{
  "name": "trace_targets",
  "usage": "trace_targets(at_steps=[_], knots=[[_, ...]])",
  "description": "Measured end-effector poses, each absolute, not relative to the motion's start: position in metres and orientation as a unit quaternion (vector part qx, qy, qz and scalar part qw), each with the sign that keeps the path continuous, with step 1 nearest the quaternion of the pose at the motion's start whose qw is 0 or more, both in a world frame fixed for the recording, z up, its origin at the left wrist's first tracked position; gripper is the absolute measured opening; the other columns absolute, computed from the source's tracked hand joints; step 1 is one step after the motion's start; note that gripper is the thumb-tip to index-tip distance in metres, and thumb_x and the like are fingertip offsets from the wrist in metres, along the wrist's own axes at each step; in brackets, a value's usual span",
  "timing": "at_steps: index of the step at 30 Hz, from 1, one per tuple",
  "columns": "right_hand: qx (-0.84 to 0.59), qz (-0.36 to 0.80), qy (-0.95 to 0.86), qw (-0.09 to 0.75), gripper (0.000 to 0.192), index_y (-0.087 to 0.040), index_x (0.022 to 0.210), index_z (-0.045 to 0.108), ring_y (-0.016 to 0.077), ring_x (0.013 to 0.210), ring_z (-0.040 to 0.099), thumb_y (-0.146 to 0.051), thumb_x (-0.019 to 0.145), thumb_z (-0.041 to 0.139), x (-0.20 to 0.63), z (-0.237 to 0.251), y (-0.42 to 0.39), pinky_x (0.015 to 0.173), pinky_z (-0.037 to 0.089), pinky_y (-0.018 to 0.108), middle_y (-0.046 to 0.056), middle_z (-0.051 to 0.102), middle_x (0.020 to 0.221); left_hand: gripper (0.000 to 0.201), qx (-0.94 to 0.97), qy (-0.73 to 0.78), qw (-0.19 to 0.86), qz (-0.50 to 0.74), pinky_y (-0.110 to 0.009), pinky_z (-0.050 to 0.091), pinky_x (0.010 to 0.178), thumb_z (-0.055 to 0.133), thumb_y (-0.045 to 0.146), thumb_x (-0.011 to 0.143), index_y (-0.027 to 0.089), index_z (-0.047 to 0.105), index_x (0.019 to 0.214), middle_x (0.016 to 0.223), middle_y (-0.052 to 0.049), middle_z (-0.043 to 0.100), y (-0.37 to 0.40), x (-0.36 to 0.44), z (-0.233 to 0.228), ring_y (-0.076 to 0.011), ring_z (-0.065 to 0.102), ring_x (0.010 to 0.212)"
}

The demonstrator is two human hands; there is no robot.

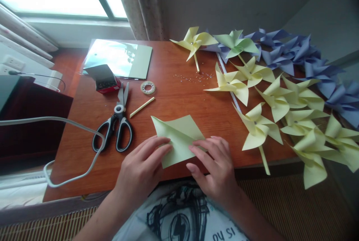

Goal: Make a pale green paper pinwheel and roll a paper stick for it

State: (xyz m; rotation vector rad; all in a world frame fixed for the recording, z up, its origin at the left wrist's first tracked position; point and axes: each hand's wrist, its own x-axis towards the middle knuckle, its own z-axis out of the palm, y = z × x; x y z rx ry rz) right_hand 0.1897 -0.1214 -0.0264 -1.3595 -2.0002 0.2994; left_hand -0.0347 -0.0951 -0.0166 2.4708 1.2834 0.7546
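A pale yellow-green square of paper (179,136) lies at the near edge of the wooden table (174,95), partly folded along a diagonal. My left hand (143,168) presses its fingertips on the sheet's left side. My right hand (214,166) presses down on the sheet's right side with fingers spread. Neither hand has lifted the paper off the table.
Black-handled scissors (117,125), a yellow stick (142,107), a tape roll (147,87), a small red box (105,80) and a shiny folder (120,58) lie to the left. Several yellow, green and blue paper pinwheels (280,99) cover the right. A white cable (70,125) crosses the left edge. Small beads (193,77) are scattered.
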Motion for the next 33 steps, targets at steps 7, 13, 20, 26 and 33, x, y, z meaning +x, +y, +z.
trace_targets(at_steps=[7, 13, 20, 26, 33], knots=[[-0.55, 0.043, -0.772, 0.316, 0.031, -0.019, 0.122, 0.066, 0.0243, 0.097, 0.067, -0.011, 0.092, 0.061, 0.196, -0.022, -0.099, 0.092, 0.047, 0.046, 0.009, 0.075, 0.121, 0.024, 0.897, 0.364, 0.128, 0.215, -0.038, 0.055, 0.101, 0.056, 0.008, 0.092, 0.018, 0.071, 0.108, 0.121, -0.011, 0.073, -0.075, -0.051, -0.026, -0.0255, 0.066, 0.118], [-0.489, 0.042, -0.84, 0.233, 0.031, -0.023, 0.112, 0.072, 0.0279, 0.115, 0.061, -0.006, 0.092, 0.057, 0.198, -0.017, -0.074, 0.111, 0.037, 0.058, 0.003, 0.074, 0.126, 0.03, 0.906, 0.354, 0.134, 0.19, -0.039, 0.056, 0.103, 0.053, 0.011, 0.095, 0.023, 0.074, 0.112, 0.136, -0.008, 0.068, -0.063, -0.061, -0.022, -0.026, 0.062, 0.129], [-0.419, 0.095, -0.883, 0.187, 0.032, -0.022, 0.117, 0.07, 0.0301, 0.135, 0.054, -0.008, 0.091, 0.057, 0.204, -0.026, -0.064, 0.123, 0.022, 0.067, 0.006, 0.071, 0.132, 0.025, 0.903, 0.383, 0.066, 0.184, -0.047, 0.053, 0.108, 0.053, 0.011, 0.095, 0.017, 0.071, 0.111, 0.144, -0.014, 0.062, -0.06, -0.065, -0.015, -0.0311, 0.051, 0.14], [-0.434, 0.082, -0.878, 0.185, 0.028, -0.019, 0.119, 0.069, 0.0303, 0.13, 0.056, -0.014, 0.094, 0.056, 0.202, -0.033, -0.072, 0.118, 0.035, 0.059, 0.009, 0.068, 0.136, 0.029, 0.91, 0.394, 0.004, 0.132, -0.053, 0.049, 0.11, 0.053, 0.012, 0.095, 0.013, 0.069, 0.119, 0.143, -0.017, 0.061, -0.065, -0.057, -0.015, -0.0355, 0.052, 0.139], [-0.419, 0.095, -0.882, 0.192, 0.033, -0.016, 0.127, 0.067, 0.0295, 0.132, 0.055, -0.013, 0.097, 0.053, 0.198, -0.037, -0.074, 0.11, 0.046, 0.049, 0.009, 0.066, 0.14, 0.034, 0.919, 0.38, 0.004, 0.103, -0.06, 0.034, 0.119, 0.049, 0.015, 0.098, 0.015, 0.069, 0.126, 0.141, -0.015, 0.064, -0.077, -0.029, -0.012, -0.0349, 0.054, 0.136]])
